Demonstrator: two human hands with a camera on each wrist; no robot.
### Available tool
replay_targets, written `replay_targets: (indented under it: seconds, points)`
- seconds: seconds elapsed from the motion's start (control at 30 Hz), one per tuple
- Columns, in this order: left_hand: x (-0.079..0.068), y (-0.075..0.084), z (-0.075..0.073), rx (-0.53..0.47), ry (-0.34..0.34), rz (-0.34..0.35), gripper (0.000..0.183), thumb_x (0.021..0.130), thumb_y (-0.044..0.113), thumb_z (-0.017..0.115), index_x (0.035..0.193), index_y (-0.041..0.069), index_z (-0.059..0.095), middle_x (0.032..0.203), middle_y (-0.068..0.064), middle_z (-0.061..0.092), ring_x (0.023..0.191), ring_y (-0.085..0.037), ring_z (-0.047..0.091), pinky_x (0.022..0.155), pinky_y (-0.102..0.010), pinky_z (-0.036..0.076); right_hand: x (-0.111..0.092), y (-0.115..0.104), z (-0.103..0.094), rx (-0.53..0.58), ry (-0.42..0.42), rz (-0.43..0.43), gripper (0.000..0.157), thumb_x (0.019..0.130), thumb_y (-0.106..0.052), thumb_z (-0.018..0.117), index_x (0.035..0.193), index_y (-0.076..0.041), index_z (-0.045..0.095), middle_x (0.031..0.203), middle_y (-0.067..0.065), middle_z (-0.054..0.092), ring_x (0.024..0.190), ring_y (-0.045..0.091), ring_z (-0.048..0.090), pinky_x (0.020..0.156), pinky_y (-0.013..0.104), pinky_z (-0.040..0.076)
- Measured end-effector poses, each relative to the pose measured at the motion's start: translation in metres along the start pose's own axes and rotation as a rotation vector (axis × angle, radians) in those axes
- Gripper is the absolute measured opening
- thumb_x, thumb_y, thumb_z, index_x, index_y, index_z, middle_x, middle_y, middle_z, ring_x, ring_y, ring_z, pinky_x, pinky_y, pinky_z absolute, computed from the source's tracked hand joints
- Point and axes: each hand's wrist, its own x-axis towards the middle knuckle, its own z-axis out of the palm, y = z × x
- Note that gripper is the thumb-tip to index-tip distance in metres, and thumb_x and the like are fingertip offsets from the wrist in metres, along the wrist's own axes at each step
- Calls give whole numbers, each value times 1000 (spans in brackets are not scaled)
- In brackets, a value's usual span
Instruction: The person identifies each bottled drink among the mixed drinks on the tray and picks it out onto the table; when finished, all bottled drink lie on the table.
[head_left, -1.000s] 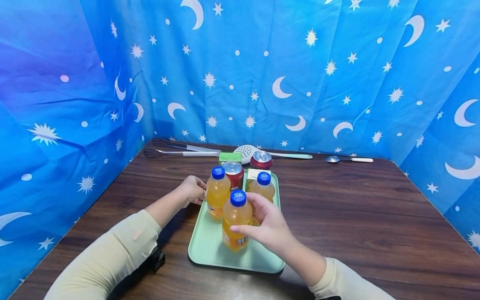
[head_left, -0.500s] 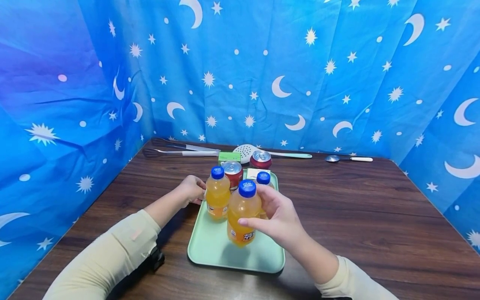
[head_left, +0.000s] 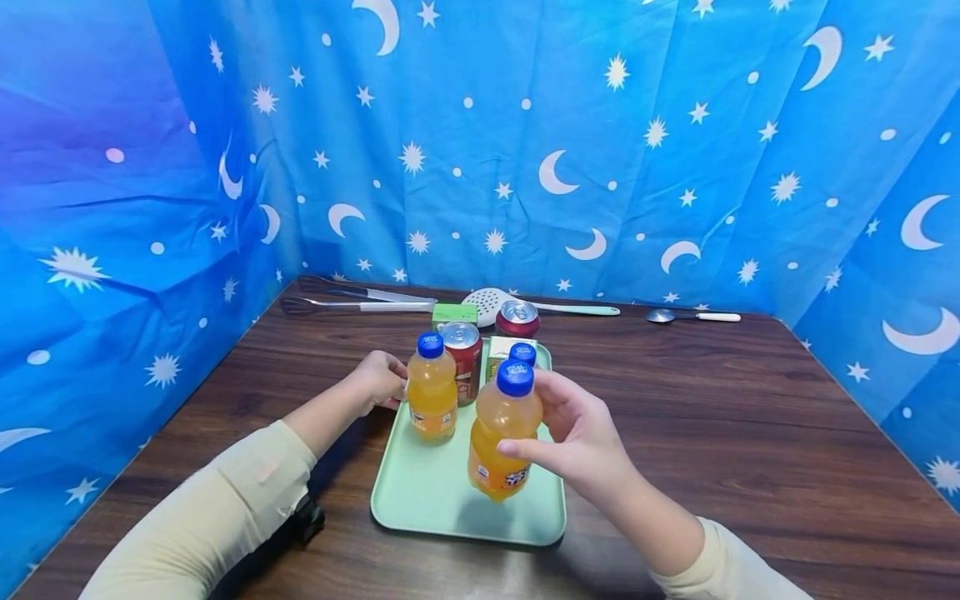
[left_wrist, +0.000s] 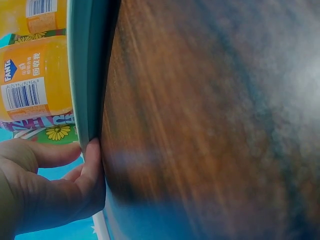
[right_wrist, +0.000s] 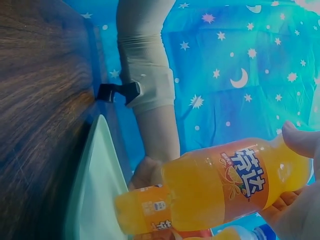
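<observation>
Noted on counter (head_left: pixel 712 417): green tray (head_left: pixel 427 483), pinched by left hand (head_left: pixel 378 382) at its left edge; judged stiff. Saw orange-drink bottle (head_left: pixel 493 433) aloft over tray's right half, toward near edge, grasped by right hand (head_left: pixel 583 429). Judged moderately heavy, slick, slightly squeezable; favoured hold around upper body, below blue cap (head_left: pixel 516 378).
</observation>
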Motion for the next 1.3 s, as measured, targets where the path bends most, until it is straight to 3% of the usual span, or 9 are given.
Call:
replay_targets:
  seconds: [0.53, 0.93, 1.3]
  points:
    - [-1, 3, -2, 4, -2, 7, 34, 75, -17, 61, 107, -10, 55, 99, -21, 55, 73, -23, 60, 64, -34, 57, -17, -8, -26, -59, 68, 1, 57, 72, 8, 75, 123, 1, 53, 118, 12, 59, 108, 24, 58, 86, 34, 49]
    - [0, 1, -1, -3, -8, 3, 33, 75, -18, 60, 107, -10, 54, 97, -20, 55, 72, -23, 60, 64, -35, 57, -29, -19, -48, -151, 178, 81, 58, 73, 5, 76, 125, -1, 52, 115, 7, 63, 105, 19, 61, 82, 30, 51]
    - [-2, 0, 0, -6, -6, 6, 33, 75, -18, 60, 107, -11, 54, 96, -20, 55, 70, -22, 59, 64, -35, 56, -26, -16, -69, -164, 266, 36, 52, 74, 9, 73, 123, 2, 54, 114, 5, 64, 105, 17, 60, 84, 27, 50]
